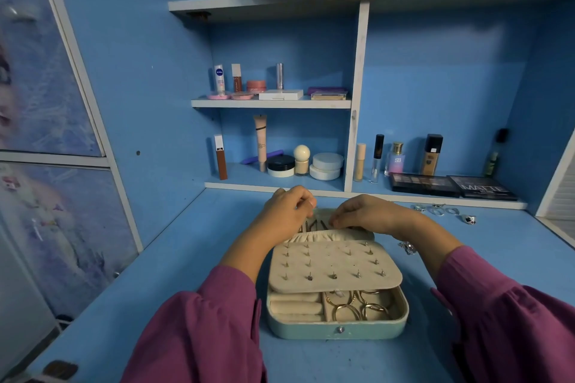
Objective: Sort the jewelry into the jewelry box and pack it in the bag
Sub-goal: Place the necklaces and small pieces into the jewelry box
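Mint jewelry box lies open on my tabletop; left hand and right hand both pinch something tiny over its lid pocket.

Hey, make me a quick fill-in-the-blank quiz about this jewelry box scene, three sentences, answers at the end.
1. Both hands, left and right, work at the ____ edge of the open jewelry box.
2. The gold bangles lie in the box's ____ compartment.
3. Loose silver rings lie on the desk to the box's ____.

Answers: far; right; right
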Demonstrator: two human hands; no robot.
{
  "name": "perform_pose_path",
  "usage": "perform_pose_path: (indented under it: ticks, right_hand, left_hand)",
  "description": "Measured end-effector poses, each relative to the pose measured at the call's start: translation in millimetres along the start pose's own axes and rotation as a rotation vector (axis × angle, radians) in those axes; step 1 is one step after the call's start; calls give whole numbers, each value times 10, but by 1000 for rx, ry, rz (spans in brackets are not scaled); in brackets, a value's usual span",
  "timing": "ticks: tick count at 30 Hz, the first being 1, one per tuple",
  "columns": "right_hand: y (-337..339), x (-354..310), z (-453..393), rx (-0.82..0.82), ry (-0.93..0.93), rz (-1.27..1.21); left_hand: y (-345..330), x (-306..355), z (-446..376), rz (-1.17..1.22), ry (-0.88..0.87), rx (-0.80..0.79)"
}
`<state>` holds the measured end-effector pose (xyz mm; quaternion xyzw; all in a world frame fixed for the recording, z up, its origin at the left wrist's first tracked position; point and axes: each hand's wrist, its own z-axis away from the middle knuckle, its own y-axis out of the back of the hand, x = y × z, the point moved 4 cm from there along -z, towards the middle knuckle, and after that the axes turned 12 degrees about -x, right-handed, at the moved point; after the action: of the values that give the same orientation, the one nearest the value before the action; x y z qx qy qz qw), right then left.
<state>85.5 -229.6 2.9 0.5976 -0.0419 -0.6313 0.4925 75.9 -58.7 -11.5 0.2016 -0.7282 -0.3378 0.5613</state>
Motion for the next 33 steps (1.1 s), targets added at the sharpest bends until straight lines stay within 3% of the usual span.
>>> perform_pose_path:
  ticks: [3, 11, 18, 26, 33]
  right_hand:
    - [-25, -9, -1, -19, -26, 61]
    - [-96, -38, -3, -33, -70, 69]
    - [-75, -23, -31, -8, -34, 24]
    - [-77, -32, -24, -41, -45, 65]
    - [173, -23, 111, 92, 55, 18]
  left_hand:
    - [-51, -14, -10, -80, 33, -59]
    - [-99, 97, 20, 28, 23, -144]
    - [-92, 77, 14, 35, 21, -100]
    - [-120, 111, 49, 77, 29, -157]
    - [-97, 106, 62, 187, 43, -108]
